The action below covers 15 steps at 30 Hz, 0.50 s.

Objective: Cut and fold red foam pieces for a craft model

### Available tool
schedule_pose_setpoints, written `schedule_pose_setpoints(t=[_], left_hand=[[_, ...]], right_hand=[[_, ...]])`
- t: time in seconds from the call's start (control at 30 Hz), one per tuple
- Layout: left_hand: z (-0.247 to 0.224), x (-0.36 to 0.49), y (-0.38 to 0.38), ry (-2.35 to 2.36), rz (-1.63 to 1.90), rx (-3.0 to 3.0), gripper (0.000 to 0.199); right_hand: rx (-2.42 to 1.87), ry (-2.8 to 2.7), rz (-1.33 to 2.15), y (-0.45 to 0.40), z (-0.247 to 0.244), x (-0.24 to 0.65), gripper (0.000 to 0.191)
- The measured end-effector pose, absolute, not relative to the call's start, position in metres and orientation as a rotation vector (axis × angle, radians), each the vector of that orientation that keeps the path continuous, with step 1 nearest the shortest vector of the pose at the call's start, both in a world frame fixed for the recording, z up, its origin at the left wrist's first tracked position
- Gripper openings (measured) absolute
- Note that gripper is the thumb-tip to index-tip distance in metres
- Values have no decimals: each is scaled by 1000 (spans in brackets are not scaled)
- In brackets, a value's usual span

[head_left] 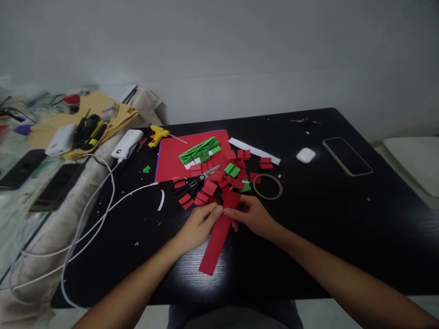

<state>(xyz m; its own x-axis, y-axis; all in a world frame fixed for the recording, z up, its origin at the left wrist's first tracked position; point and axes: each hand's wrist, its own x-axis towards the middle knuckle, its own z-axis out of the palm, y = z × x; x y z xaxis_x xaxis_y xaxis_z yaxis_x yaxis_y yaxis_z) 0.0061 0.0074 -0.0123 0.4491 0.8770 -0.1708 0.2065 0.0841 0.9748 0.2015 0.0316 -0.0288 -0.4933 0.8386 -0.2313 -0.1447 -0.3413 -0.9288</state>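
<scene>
A long red paper strip point(218, 244) slants over the near part of the black table, gripped between both hands. My left hand point(202, 222) pinches its left edge, thumb on top. On the opposite edge, my right hand point(254, 215) closes on the strip with thumb and fingers. Just beyond the hands lie scissors point(195, 183) with black handles, partly over a heap of folded red paper pieces point(207, 188). A folded green piece point(232, 170) rests among them. The fingers beneath the strip are partly hidden.
Red sheets point(168, 160) carry a bundle of folded green strips point(200, 151). Nearby are a yellow glue gun point(158, 135), a white paper strip point(254, 151) and a ring point(268, 187). A phone point(347, 156) and white case point(305, 155) lie right; a power bank point(127, 144) with white cable lies left.
</scene>
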Motion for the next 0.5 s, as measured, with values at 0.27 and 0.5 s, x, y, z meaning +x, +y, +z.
schedule_pose_setpoints(t=[0.27,0.5], left_hand=[[-9,7,7,1032,644,1413,52],[-8,7,7,1026,649,1438,51]], right_hand=[[-949,-1162,1921,31,-27,200,36],[-901,-1133,1950,29,-28,201,34]])
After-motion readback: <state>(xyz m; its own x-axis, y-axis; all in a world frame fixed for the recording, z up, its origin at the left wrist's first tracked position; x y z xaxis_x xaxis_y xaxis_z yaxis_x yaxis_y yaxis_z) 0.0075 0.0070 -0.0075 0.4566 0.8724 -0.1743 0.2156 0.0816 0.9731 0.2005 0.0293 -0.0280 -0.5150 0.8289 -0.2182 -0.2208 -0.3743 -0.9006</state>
